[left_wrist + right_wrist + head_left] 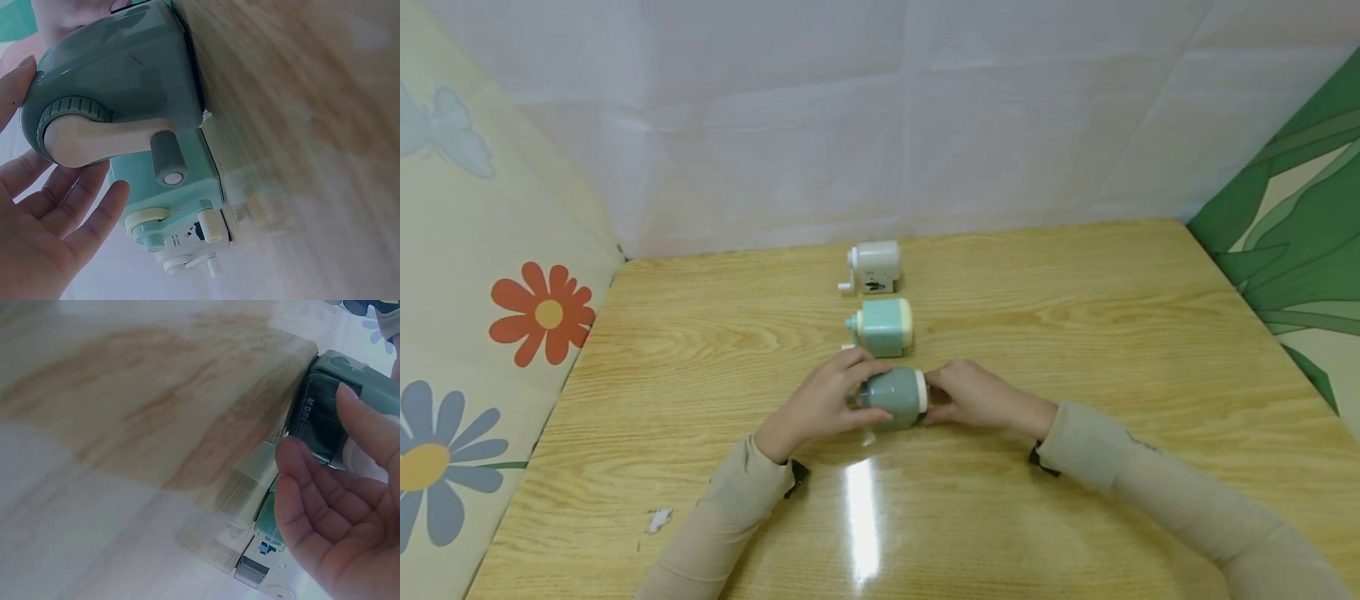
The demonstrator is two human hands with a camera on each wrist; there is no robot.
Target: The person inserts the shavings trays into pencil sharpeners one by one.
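Note:
A dark grey-green pencil sharpener (895, 396) (125, 62) (337, 394) stands on the wooden table (1075, 333), between my two hands. My left hand (820, 404) (44, 231) is at its crank end; the fingers lie straight beside the cream crank arm (100, 137) and one fingertip touches the body. My right hand (973, 398) (337, 531) is at the opposite, white-rimmed end, palm open, with fingertips touching the casing. Behind it stand a light green sharpener (883, 327) (169, 206) and a white sharpener (874, 267) (187, 253), in one row.
A white sheet covers the wall behind the table. A flower-print cloth (490, 292) borders the table's left edge and a green leaf print (1300, 233) the right. A small white scrap (658, 520) lies near the front left.

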